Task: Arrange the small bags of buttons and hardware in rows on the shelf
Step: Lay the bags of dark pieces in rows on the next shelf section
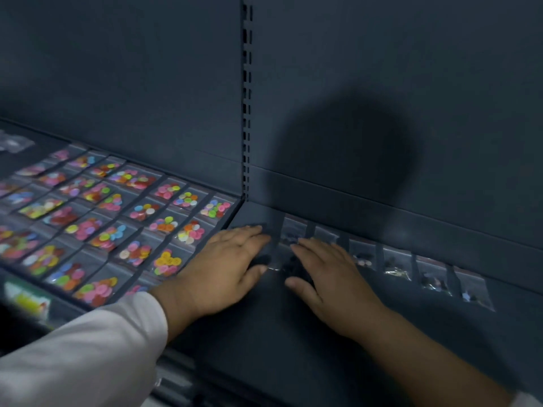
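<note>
Left hand (226,265), right hand (326,277): spread flat on shelf (293,333). Bag (277,262): between them, fingertips touching. Bag row (411,265): right hand's 2 o'clock.

Brightness: dim, bluish-grey overall.
Light source: behind the person, throwing a round shadow (338,160) onto the back panel (411,69).
Brightest area: coloured button bags (117,218) at left.
Blur: soft throughout; sleeve (82,353) and left edge smeared.
Dark bags (399,264): murky, contents hard to make out.
Distortion: shelf lines bend at edges.
</note>
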Demonstrator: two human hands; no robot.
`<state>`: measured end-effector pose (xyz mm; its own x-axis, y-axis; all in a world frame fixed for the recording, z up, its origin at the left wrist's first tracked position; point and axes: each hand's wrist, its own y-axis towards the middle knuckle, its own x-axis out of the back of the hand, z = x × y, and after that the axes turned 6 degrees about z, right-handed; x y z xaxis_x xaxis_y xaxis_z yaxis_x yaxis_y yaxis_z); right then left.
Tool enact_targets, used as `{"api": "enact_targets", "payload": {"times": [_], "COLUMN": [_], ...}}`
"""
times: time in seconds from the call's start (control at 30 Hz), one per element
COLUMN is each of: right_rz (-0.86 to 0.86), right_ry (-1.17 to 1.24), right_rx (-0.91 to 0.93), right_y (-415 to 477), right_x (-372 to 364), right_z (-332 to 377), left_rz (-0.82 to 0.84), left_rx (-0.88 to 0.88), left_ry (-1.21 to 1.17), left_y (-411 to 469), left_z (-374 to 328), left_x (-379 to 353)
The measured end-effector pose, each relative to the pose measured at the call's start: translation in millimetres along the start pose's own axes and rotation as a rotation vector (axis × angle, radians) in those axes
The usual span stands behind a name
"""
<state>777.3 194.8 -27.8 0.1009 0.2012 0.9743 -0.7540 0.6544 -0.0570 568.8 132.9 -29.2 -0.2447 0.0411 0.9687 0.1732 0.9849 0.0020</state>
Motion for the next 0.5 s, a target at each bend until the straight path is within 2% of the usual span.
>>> {"api": "enact_targets", "payload": {"times": [0.3,0.5], "right_rz": [-0.115,-0.094], "right_ry": [-0.032,-0.042], "right_rx": [0.186,0.303], "right_y": [70,116], "right_x": [20,15], "right_z": [96,192], "left_rz": [-0.177,-0.243], "left_rx": [0.265,0.429], "left_ry": [0.097,0.115], "left_y": [-76,-161], "left_z": [77,143], "left_x": [60,96]}}
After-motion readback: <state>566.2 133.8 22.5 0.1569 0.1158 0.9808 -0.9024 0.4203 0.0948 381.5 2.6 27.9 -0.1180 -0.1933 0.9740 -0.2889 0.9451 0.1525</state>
